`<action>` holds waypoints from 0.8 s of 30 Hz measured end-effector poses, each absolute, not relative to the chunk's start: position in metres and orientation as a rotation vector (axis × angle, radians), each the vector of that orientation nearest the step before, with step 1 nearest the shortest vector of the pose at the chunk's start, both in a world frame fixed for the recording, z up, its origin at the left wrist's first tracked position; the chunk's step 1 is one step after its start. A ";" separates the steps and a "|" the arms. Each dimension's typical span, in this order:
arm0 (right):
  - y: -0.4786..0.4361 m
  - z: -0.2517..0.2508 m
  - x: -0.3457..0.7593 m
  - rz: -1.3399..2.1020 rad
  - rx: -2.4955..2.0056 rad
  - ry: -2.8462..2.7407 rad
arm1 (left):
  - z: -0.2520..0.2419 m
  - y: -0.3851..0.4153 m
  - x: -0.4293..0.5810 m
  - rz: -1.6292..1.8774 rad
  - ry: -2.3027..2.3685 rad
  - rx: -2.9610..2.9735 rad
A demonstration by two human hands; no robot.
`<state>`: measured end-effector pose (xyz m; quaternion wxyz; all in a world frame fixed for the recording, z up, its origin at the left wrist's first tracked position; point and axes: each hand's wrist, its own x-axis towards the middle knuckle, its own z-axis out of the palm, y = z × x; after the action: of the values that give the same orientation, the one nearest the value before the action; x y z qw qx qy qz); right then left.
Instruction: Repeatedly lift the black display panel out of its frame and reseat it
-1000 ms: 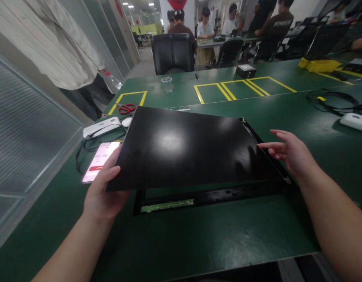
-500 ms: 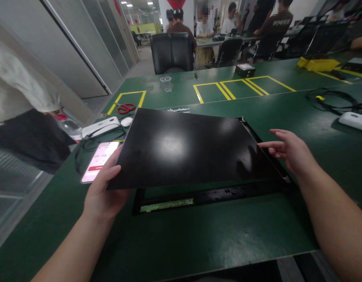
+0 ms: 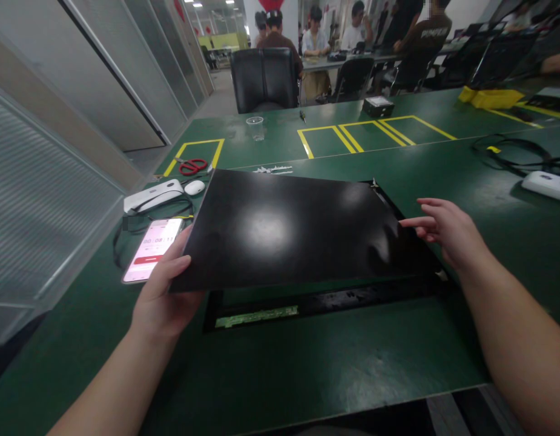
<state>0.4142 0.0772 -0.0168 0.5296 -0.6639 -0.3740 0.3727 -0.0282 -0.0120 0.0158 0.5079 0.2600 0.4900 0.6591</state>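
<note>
A glossy black screen panel point(image 3: 307, 236) is tilted, its left side raised above the table. My left hand point(image 3: 166, 297) grips its near left corner, thumb on top and the other fingers beneath. Under it lies a black rectangular frame point(image 3: 334, 298) with a green strip point(image 3: 256, 317) along its near side. The panel's right edge rests low over the frame's right side. My right hand point(image 3: 452, 230) is there with its index finger stretched to that edge, seemingly touching it. Its other fingers are partly bent and hold nothing.
Left of the panel are a lit phone point(image 3: 155, 248), a white power strip point(image 3: 155, 195) with cables, a white mouse point(image 3: 195, 188) and red scissors point(image 3: 193, 166). A clear cup point(image 3: 256, 128) and a dark box point(image 3: 378, 106) stand farther back. Another power strip point(image 3: 547, 186) lies right.
The person with a bottle at the left has gone out of view. The camera view has shifted slightly. Both hands and the panel keep almost the same pose.
</note>
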 end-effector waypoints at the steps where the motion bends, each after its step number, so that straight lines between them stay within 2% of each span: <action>1: 0.077 -0.017 0.414 0.889 -1.587 -0.894 | 0.016 -0.012 -0.029 1.583 1.169 0.626; 24: 0.079 -0.017 0.416 0.859 -1.628 -0.896 | 0.018 -0.008 -0.020 1.579 1.203 0.562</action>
<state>0.4161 0.0790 -0.0174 0.5204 -0.6790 -0.3739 0.3583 -0.0199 -0.0082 0.0181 0.5136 0.2339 0.5003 0.6567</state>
